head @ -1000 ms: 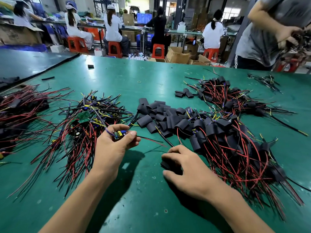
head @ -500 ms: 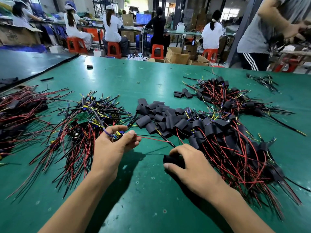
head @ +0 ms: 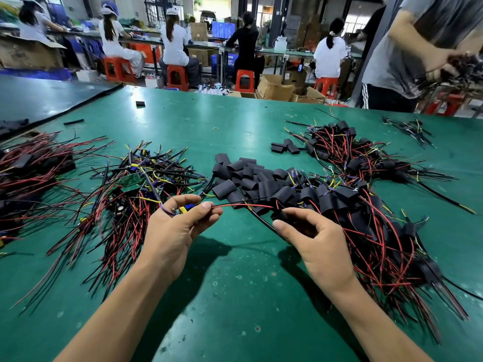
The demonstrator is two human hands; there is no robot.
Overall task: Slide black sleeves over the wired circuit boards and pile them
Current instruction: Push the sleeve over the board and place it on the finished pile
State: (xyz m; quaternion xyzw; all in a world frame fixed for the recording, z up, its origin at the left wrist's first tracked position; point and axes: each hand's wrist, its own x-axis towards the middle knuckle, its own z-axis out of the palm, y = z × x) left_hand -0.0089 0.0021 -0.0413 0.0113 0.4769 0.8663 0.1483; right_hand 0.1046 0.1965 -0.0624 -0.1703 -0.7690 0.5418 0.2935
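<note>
A green worktable fills the view. At left lies a tangle of bare wired circuit boards. The left hand pinches one small circuit board, its red wire running right. Loose black sleeves are heaped behind. The right hand pinches a black sleeve at the wire's end, beside the sleeved pile.

We look across a green table, with a darker table just beside it on the left. A small ring lies on the green surface toward the far edge. Beyond it we see seated workers on red stools, cardboard boxes on the floor, a blue screen, and a person in a grey shirt standing at far right.
</note>
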